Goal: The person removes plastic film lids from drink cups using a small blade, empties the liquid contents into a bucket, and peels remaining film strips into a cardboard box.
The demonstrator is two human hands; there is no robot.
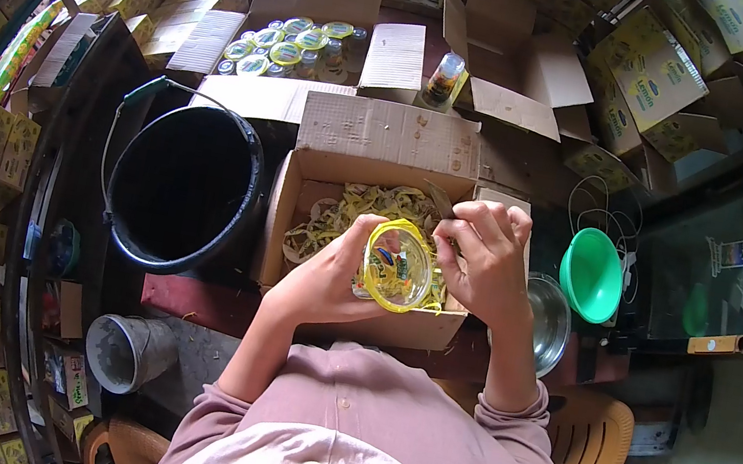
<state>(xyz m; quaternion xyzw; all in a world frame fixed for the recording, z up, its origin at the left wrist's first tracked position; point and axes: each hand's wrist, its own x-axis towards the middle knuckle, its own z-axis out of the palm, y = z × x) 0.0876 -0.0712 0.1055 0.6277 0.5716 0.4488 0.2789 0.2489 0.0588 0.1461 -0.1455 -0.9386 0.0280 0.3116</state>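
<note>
One yellow-rimmed container (pixel 399 272) rests in left fingers (pixel 355 235), beside right fingers (pixel 485 220).

The word "Lemon" can be read on a yellow printed carton (pixel 646 74) at upper right.

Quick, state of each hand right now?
Left hand: closed around a clear tub with a yellow rim.
Right hand: closed, apparently on a thin, blade-like piece; exactly what it is can't be told.
</note>
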